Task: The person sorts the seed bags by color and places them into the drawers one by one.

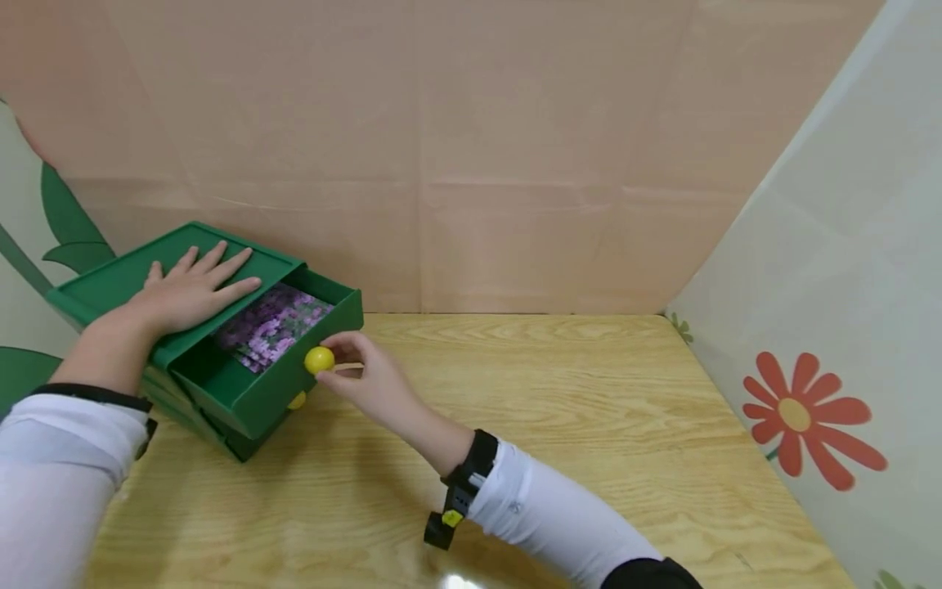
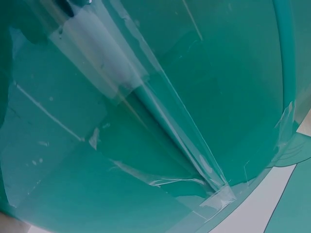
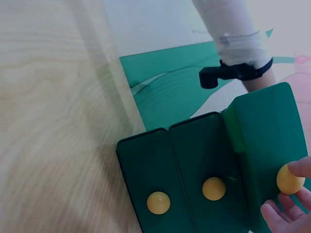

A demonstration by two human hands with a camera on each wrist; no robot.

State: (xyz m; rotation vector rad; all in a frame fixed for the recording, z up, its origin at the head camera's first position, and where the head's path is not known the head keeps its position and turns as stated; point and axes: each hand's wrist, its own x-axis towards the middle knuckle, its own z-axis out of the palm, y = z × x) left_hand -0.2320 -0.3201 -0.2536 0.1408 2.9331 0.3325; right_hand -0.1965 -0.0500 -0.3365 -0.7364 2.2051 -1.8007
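A green drawer box (image 1: 110,278) stands at the left, its top drawer (image 1: 253,409) pulled partway out. My left hand (image 1: 187,294) rests on the box's top with its fingers spread. With thumb and fingertips my right hand (image 1: 368,376) pinches the round yellow knob (image 1: 320,360) on that drawer's front. Inside the drawer lies a picture of purple flowers (image 1: 272,327). In the right wrist view, the middle drawer (image 3: 199,150) and bottom drawer (image 3: 148,165) are closed, each with a yellow knob. The left wrist view shows the green box side with clear tape (image 2: 112,63).
The box stands on a wood-grain table (image 1: 515,409) against a pinkish-beige back sheet (image 1: 515,164). A white sheet with a red flower (image 1: 795,415) hangs on the right. Green leaf prints (image 1: 69,213) show on the left sheet.
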